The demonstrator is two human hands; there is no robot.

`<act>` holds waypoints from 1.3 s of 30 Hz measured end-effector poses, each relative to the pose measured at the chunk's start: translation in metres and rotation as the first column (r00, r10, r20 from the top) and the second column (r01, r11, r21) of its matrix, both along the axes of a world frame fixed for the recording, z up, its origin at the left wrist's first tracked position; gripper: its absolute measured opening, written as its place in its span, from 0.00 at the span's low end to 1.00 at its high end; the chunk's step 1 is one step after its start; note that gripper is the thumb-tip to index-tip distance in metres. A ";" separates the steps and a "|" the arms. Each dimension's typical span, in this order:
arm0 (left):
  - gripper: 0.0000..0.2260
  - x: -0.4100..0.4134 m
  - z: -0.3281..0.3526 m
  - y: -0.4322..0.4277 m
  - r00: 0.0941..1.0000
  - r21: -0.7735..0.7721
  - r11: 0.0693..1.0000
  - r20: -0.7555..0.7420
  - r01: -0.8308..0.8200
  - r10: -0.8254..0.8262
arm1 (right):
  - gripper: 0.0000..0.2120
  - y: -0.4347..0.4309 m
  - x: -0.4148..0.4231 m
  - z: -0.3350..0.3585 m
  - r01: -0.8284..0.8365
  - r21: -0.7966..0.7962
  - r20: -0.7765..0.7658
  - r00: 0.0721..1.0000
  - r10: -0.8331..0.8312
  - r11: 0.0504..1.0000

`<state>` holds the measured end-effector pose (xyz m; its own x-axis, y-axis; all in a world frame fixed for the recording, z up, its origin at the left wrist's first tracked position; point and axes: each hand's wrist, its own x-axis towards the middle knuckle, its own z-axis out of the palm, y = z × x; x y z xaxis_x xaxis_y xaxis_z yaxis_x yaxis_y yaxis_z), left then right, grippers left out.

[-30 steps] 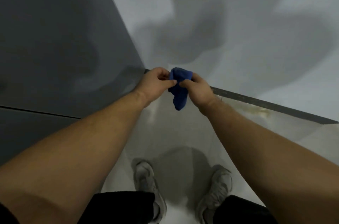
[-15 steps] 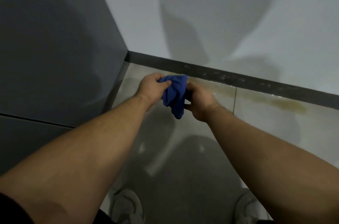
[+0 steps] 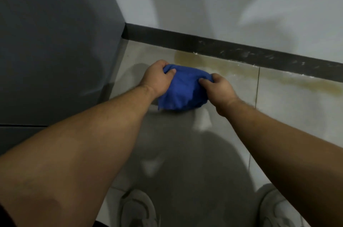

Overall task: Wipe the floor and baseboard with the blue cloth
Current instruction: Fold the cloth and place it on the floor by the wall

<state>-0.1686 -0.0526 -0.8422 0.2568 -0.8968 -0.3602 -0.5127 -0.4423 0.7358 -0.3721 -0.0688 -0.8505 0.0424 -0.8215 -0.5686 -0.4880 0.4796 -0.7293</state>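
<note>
1. 2 hands grip the blue cloth (image 3: 182, 90): the left hand (image 3: 157, 77) is clamped on its upper left edge, the right hand (image 3: 219, 87) pinches its upper right edge.
2. Change noted: 0.5 s ago the cloth hung as a narrow bunch between hands held close together; the hands have now drawn apart and the cloth is spread wide between them.
3. Position: the cloth is held near the baseboard (image 3: 222, 48), on the floor side. Whether it touches the floor (image 3: 287, 115) cannot be told.
4. A yellowish stain (image 3: 232, 67) runs along the floor just below the baseboard; the cloth's upper edge is beside its left end.
5. Pale scuffs mark the baseboard to the right of the cloth.
6. Judgement: the cloth is readied, wiping not yet begun; the stain looks the likely first target.
</note>
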 end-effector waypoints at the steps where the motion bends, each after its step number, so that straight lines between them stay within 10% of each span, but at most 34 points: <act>1: 0.05 0.002 -0.004 -0.005 1.000 0.011 1.000 0.004 0.006 -0.006 | 0.14 -0.004 0.000 -0.004 0.001 -0.004 -0.026 1.000 -0.001 1.000; 17: 0.18 0.002 -0.061 -0.031 0.993 0.043 0.994 -0.050 -0.101 0.103 | 0.19 -0.037 -0.009 -0.054 -0.133 -0.240 -0.383 0.923 0.032 0.962; 22: 0.13 0.014 -0.071 -0.021 0.942 -0.064 0.995 0.330 0.080 -0.055 | 0.25 -0.023 0.004 -0.059 -0.596 -0.534 -0.633 0.752 0.184 0.600; 30: 0.16 0.020 -0.084 -0.002 0.918 -0.137 0.976 0.384 0.167 -0.103 | 0.34 -0.028 0.030 -0.095 -0.874 -0.147 -0.741 0.407 0.534 0.463; 39: 0.23 0.020 -0.086 -0.006 0.935 -0.080 0.978 0.317 0.195 -0.160 | 0.33 -0.046 0.053 -0.102 -0.910 -0.164 -0.736 0.370 0.567 0.381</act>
